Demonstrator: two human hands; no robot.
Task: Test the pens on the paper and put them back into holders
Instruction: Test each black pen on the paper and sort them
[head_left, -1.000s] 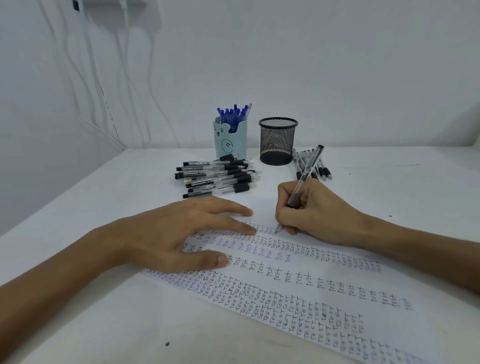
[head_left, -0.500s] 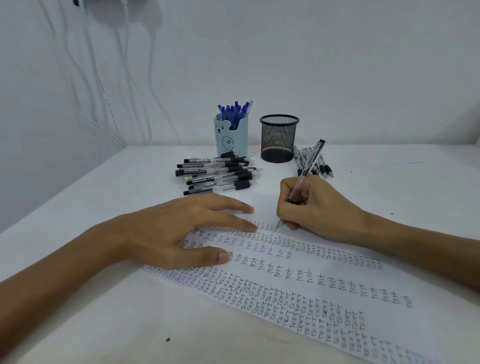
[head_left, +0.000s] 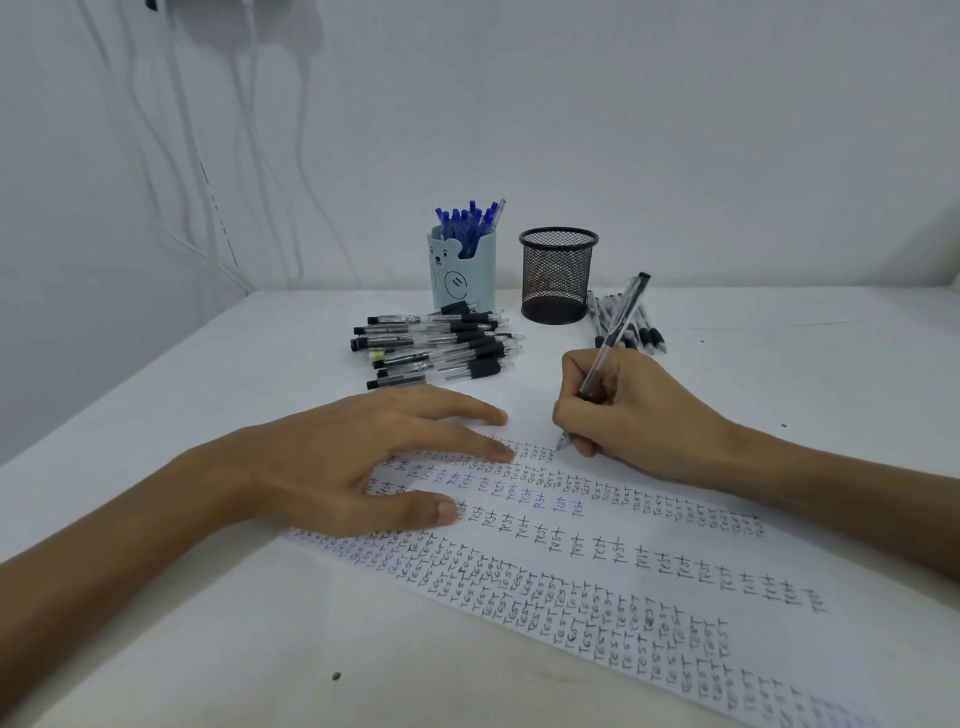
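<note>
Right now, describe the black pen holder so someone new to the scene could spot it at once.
Look to the far edge of the white table, where two pen holders stand side by side. It is the one on the right, the black wire-mesh cup. Unlike the pale blue bear holder packed with blue pens, it is see-through mesh with no pens sticking out.

The person's right grip (head_left: 639, 415) pinches a clear, black-capped ballpoint pen (head_left: 615, 332), its tip on a white paper sheet (head_left: 675, 535) filled with handwritten rows of "TEST". The left grip (head_left: 363, 457) lies flat on the sheet. Farther back on the white desk (head_left: 208, 623) stand a pale blue bear-faced holder (head_left: 462, 280) of blue pens and a black wire-mesh holder (head_left: 557, 275).
</note>
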